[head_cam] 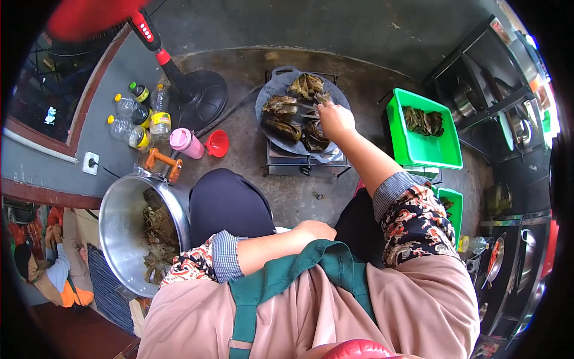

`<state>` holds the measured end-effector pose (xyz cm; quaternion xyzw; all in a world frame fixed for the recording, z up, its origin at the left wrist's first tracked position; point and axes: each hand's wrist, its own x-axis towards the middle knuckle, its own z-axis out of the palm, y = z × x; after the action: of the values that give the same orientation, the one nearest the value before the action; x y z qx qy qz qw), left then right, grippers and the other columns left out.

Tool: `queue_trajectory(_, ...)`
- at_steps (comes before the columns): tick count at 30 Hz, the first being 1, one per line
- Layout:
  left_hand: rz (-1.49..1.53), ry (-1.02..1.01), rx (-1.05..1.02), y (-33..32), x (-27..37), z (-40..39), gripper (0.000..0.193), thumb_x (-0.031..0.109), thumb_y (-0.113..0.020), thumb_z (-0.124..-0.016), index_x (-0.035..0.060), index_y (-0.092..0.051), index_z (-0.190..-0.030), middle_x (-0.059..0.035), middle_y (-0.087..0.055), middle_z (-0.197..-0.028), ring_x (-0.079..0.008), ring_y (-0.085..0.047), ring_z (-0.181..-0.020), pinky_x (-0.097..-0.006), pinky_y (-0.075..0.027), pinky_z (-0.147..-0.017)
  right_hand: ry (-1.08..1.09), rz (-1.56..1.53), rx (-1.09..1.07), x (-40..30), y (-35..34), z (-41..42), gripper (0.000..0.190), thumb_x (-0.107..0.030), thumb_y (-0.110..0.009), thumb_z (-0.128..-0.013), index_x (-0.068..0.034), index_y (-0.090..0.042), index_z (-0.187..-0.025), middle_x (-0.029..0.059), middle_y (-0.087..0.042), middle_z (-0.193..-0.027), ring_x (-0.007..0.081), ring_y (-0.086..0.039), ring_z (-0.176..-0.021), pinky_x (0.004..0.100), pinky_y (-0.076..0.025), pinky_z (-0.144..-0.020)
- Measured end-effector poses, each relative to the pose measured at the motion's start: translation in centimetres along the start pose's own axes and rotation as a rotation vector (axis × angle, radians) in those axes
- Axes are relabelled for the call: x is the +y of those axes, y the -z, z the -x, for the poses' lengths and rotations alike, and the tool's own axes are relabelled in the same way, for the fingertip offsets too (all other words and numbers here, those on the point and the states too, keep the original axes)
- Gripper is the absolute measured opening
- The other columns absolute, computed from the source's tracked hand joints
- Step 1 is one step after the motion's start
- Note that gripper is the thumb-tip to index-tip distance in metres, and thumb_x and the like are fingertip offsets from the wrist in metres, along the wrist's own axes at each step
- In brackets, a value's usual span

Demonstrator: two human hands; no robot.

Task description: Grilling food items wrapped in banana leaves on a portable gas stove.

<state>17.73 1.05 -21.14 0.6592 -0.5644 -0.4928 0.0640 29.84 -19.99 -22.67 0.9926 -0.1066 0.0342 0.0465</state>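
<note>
My right hand (336, 120) is closed on a pair of metal tongs (306, 111) over a round grey griddle pan (293, 83). The tongs' arms point left, at a charred leaf-wrapped parcel (280, 104); whether they grip it I cannot tell. Other leaf-wrapped parcels lie around them: one at the back (306, 85), one at the front left (281, 128) and one at the front right (315, 135). The pan rests on a gas stove (287, 167). My left hand (317, 230) lies at my lap with its fingers hidden, so its grip cannot be told.
A large metal pot (117, 233) with leaf parcels stands at the left. Plastic bottles (160, 117), a pink tumbler (187, 143), a red funnel (217, 143) and a fan base (202, 96) are beyond. At right are a green basin (421, 155) with parcels and shelves. Another person (54, 273) is at far left.
</note>
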Motion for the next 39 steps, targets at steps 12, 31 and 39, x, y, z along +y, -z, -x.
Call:
queue_trajectory(12, -0.029, -0.025, -0.003, -0.3, -0.7, -0.3, 0.029, 0.014, -0.052, -0.077, -0.0053, -0.065, -0.094, -0.0227, -0.064, -0.099, -0.0354, -0.063, -0.093, -0.0412, -0.051, -0.077, -0.371, -0.226, -0.203, 2.9, -1.7, -2.3, 0.022, -0.014, -0.054, -0.078, -0.004, -0.068, -0.092, 0.0173, -0.065, -0.101, 0.0314, -0.063, -0.095, 0.0386, -0.051, -0.08)
queue_trajectory(31, -0.008, -0.024, 0.0, 0.6, 0.1, 0.7, 0.031, 0.017, -0.048, -0.081, -0.0027, -0.062, -0.099, -0.021, -0.063, -0.101, -0.0349, -0.061, -0.096, -0.0412, -0.049, -0.08, -0.251, -0.073, -0.282, 4.1, 1.3, -1.7, 0.029, -0.03, -0.067, -0.075, -0.011, -0.067, -0.097, 0.0129, -0.066, -0.098, 0.0296, -0.062, -0.094, 0.039, -0.05, -0.081)
queue_trajectory(39, -0.004, -0.027, -0.042, 0.7, -0.3, 0.2, 0.036, 0.022, -0.049, -0.082, -0.0015, -0.059, -0.108, -0.0203, -0.06, -0.111, -0.0342, -0.058, -0.103, -0.0404, -0.047, -0.086, -0.22, -0.103, -0.507, 10.4, 6.3, 0.9, 0.064, -0.035, -0.075, -0.067, -0.003, -0.056, -0.119, 0.0184, -0.059, -0.115, 0.0322, -0.056, -0.108, 0.0373, -0.044, -0.092)
